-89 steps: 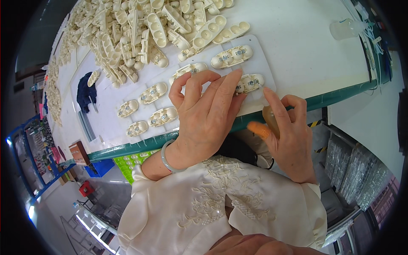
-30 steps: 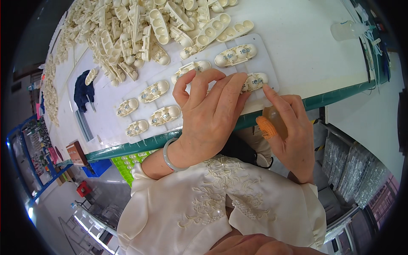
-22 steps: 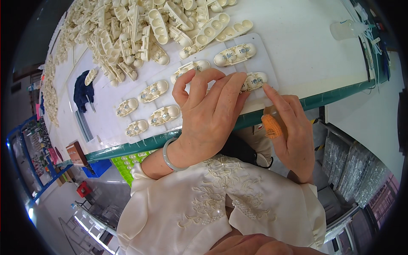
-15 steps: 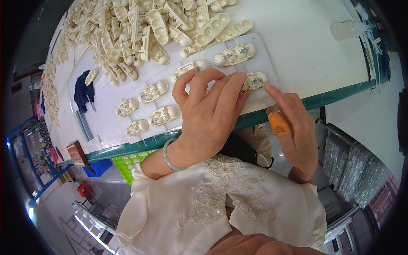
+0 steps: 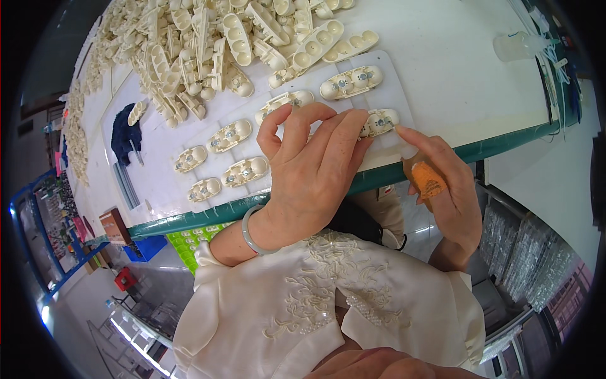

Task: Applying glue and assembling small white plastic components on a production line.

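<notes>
A cream plastic oblong part (image 5: 382,120) with rounded hollows and small metal pieces lies at the right of a white board (image 5: 390,85). My left hand (image 5: 309,170) bends over its left end, fingertips closed on it; the fingers hide much of it. My right hand (image 5: 453,196) is beside its right end, the index finger stretched out with its tip at that end. An orange finger cover (image 5: 428,179) sits on one of its digits, and nothing shows in its grasp. Several similar parts, such as one at the upper right (image 5: 351,83) and one at the left (image 5: 229,136), rest on the board.
A large heap of cream parts (image 5: 189,57) covers the far left of the table. A dark blue cloth (image 5: 126,136) lies left of the board. At the far right stands a clear bottle (image 5: 514,45). Green edging (image 5: 505,140) runs along the table's near side.
My right hand has shifted slightly to the right, its index fingertip staying by the part's right end, and more of its curled fingers show. My left hand has hardly moved.
</notes>
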A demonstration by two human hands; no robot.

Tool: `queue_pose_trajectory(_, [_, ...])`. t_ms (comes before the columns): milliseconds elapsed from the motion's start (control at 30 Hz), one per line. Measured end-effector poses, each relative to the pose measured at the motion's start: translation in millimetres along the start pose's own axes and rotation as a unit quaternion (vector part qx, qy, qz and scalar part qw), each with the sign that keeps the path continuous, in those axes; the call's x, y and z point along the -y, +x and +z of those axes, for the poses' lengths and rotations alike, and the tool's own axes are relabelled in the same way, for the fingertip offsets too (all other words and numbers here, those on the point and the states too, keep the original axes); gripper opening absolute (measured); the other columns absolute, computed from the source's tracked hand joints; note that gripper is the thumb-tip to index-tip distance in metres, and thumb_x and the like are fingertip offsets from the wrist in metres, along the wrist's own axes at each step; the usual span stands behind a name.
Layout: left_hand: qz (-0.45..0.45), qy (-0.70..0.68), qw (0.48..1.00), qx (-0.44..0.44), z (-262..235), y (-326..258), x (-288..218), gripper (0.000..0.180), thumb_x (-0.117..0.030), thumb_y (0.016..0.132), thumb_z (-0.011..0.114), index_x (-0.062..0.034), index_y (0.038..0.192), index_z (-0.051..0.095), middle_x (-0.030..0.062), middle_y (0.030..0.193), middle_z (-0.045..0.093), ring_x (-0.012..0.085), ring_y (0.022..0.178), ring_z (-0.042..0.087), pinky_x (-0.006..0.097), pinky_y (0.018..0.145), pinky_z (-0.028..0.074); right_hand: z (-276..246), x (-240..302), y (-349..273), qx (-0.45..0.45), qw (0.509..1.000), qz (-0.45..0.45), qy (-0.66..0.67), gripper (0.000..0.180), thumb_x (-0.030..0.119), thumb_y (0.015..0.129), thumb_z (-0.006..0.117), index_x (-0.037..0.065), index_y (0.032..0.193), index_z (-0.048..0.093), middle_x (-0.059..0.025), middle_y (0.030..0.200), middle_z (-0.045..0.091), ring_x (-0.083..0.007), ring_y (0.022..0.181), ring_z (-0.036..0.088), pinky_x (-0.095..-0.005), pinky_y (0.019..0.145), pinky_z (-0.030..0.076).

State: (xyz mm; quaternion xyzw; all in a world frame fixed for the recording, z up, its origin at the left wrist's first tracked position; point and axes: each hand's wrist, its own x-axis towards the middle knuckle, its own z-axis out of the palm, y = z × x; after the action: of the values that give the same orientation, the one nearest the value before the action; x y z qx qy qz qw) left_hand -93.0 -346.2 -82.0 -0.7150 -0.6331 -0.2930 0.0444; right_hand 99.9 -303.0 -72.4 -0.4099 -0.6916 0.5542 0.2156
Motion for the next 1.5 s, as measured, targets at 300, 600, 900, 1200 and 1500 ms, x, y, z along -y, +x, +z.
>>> queue_pose_trajectory(300, [0.000,0.000,1.000,0.004,0.0,0.0,0.4,0.037,-0.014,0.065,0.077,-0.0118,0.099,0.065,-0.0021,0.080,0.061,0.0166,0.087,0.053,0.036,0.085,0.031,-23.8,3.9,13.2,0.101,0.979,0.137,0.112,0.056,0.005,0.073,0.036,0.007,0.127,0.053,-0.0023,0.075,0.052,-0.0089,0.058,0.051,-0.0202,0.054,0.044])
queue_pose_trajectory(600, [0.012,0.004,1.000,0.018,-0.7,-2.9,0.9,0.038,-0.011,0.067,0.073,-0.0074,0.102,0.059,-0.0004,0.084,0.060,0.0167,0.089,0.054,0.040,0.091,0.031,-44.9,-6.1,32.2,0.197,0.947,0.149,0.205,0.053,0.025,0.077,0.041,0.005,0.125,0.053,-0.0029,0.075,0.057,-0.0081,0.054,0.054,-0.0190,0.046,0.045])
queue_pose_trajectory(900, [-0.007,0.003,1.000,0.014,-0.1,-1.0,-1.5,0.036,-0.014,0.066,0.077,-0.0116,0.100,0.064,-0.0023,0.079,0.062,0.0166,0.088,0.054,0.038,0.087,0.031,-49.4,-7.2,37.3,0.216,0.948,0.162,0.167,0.056,0.036,0.079,0.044,0.002,0.123,0.054,-0.0053,0.075,0.058,-0.0091,0.052,0.055,-0.0184,0.040,0.044])
queue_pose_trajectory(1200, [-0.002,-0.010,1.000,0.011,-1.2,0.3,1.3,0.040,-0.012,0.064,0.077,-0.0106,0.102,0.063,-0.0008,0.083,0.062,0.0182,0.089,0.054,0.038,0.087,0.032,-58.4,-39.9,6.8,0.046,0.960,0.036,0.272,0.070,0.041,0.079,0.063,-0.005,0.128,0.043,-0.0145,0.095,0.059,-0.0140,0.065,0.059,-0.0262,0.064,0.052])
queue_pose_trajectory(1500, [-0.008,0.000,1.000,0.009,-25.3,-8.4,0.0,0.055,-0.012,0.064,0.078,-0.0068,0.115,0.058,0.0050,0.116,0.058,0.0241,0.103,0.050,0.036,0.089,0.030,-54.9,-25.9,42.1,-0.303,0.925,-0.215,0.081,0.048,-0.009,0.076,0.060,-0.003,0.121,0.043,-0.0146,0.118,0.053,-0.0260,0.107,0.056,-0.0346,0.092,0.046])
